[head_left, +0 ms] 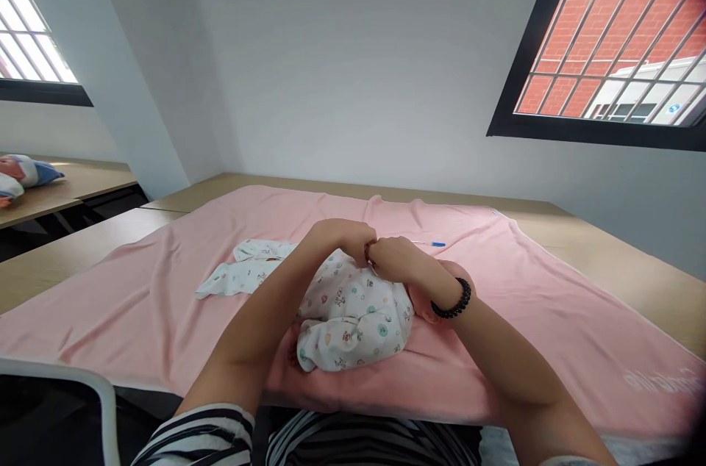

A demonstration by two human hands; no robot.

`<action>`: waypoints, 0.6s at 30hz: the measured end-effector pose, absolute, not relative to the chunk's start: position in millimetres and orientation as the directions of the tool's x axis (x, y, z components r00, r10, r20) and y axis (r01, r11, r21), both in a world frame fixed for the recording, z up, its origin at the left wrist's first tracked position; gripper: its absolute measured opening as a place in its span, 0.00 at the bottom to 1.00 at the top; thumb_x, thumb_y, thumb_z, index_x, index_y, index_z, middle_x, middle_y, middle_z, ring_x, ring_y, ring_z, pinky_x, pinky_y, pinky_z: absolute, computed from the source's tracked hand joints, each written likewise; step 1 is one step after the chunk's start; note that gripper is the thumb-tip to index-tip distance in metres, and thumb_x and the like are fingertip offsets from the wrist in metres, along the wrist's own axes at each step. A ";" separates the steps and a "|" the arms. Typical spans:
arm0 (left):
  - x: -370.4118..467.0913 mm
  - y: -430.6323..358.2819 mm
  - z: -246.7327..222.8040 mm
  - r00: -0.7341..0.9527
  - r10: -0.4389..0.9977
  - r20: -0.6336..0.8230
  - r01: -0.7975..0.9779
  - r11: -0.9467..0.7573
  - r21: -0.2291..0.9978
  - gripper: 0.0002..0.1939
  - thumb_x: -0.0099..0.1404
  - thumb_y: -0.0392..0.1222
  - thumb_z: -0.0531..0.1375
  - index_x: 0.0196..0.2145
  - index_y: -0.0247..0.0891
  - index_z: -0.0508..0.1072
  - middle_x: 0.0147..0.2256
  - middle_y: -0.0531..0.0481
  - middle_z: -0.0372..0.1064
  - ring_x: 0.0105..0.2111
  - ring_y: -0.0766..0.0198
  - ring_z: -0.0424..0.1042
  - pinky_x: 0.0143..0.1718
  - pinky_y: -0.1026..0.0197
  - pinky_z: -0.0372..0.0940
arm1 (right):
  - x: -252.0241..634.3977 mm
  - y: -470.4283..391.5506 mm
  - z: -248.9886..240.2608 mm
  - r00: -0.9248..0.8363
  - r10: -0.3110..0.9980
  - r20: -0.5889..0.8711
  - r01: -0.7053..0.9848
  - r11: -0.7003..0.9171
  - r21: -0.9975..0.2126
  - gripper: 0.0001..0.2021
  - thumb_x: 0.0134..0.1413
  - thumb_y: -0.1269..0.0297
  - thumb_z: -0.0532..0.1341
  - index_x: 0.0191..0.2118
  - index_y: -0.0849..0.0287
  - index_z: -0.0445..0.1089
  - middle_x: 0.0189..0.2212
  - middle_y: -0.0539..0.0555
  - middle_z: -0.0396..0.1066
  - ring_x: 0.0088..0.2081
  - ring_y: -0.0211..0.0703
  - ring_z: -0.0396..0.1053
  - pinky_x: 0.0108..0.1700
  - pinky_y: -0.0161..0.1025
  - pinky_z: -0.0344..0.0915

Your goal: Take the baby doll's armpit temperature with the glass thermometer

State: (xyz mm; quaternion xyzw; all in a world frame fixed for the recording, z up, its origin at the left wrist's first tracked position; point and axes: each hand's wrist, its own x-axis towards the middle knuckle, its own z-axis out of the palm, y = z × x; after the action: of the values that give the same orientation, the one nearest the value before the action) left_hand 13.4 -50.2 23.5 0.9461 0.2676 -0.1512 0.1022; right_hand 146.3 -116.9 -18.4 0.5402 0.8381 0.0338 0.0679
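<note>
Patterned doll top [358, 304] lies beneath left hand [356, 237] and right hand [396, 259], fingers curled narrow, though I cannot tell what they grip.

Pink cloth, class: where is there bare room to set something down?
Bare: pink cloth right of the right forearm, and left of the printed garment. Crowded: the middle, with doll, left hand, right hand and blue-tipped stick.
</note>
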 end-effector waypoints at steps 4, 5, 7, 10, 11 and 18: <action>13.7 -48.1 21.9 0.816 0.455 -0.356 0.525 -0.841 0.130 0.06 0.51 0.40 0.62 0.28 0.39 0.71 0.29 0.50 0.69 0.28 0.59 0.65 0.31 0.58 0.61 | 145.8 -117.0 -18.1 -0.403 0.911 -0.089 0.900 0.412 0.139 0.12 0.63 0.69 0.52 0.38 0.59 0.74 0.40 0.58 0.77 0.35 0.45 0.74 0.31 0.37 0.59; 13.8 -47.8 21.8 0.814 0.452 -0.364 0.524 -0.843 0.125 0.05 0.51 0.40 0.62 0.29 0.39 0.71 0.29 0.50 0.69 0.28 0.59 0.66 0.31 0.58 0.61 | 145.6 -117.2 -17.8 -0.402 0.911 -0.092 0.900 0.412 0.141 0.12 0.63 0.69 0.52 0.38 0.59 0.74 0.40 0.58 0.77 0.36 0.45 0.74 0.31 0.37 0.59; 13.8 -47.1 22.0 0.812 0.449 -0.372 0.520 -0.846 0.115 0.06 0.52 0.40 0.62 0.30 0.38 0.73 0.30 0.50 0.71 0.29 0.58 0.67 0.31 0.58 0.62 | 145.1 -118.0 -16.8 -0.400 0.911 -0.098 0.900 0.411 0.143 0.12 0.63 0.69 0.52 0.39 0.58 0.74 0.40 0.57 0.77 0.36 0.44 0.74 0.31 0.37 0.59; 13.4 -45.3 21.6 0.818 0.444 -0.366 0.517 -0.846 0.129 0.11 0.52 0.41 0.63 0.36 0.39 0.74 0.35 0.49 0.74 0.34 0.57 0.70 0.33 0.60 0.64 | 144.3 -118.9 -15.1 -0.394 0.913 -0.107 0.901 0.407 0.150 0.12 0.62 0.70 0.52 0.39 0.58 0.74 0.39 0.58 0.77 0.35 0.45 0.74 0.31 0.37 0.59; 13.3 -44.4 21.1 0.816 0.444 -0.369 0.520 -0.843 0.136 0.13 0.52 0.42 0.63 0.37 0.39 0.74 0.37 0.49 0.74 0.35 0.57 0.71 0.34 0.60 0.64 | 144.1 -119.1 -14.8 -0.392 0.913 -0.109 0.902 0.405 0.150 0.12 0.62 0.70 0.52 0.39 0.59 0.74 0.38 0.58 0.77 0.35 0.45 0.74 0.30 0.37 0.58; 13.8 -42.6 18.7 0.803 0.436 -0.407 0.522 -0.844 0.126 0.11 0.54 0.47 0.63 0.34 0.38 0.74 0.35 0.49 0.73 0.32 0.57 0.69 0.32 0.59 0.63 | 145.3 -119.9 -16.4 -0.395 0.913 -0.103 0.904 0.406 0.135 0.13 0.60 0.71 0.53 0.39 0.58 0.75 0.36 0.56 0.77 0.35 0.45 0.74 0.29 0.37 0.57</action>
State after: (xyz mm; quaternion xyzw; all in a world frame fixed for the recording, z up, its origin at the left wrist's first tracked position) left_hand 13.8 -42.6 18.7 0.9422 0.2541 -0.1846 0.1165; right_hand 145.3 -119.9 -16.4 0.5443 0.8345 0.0287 0.0805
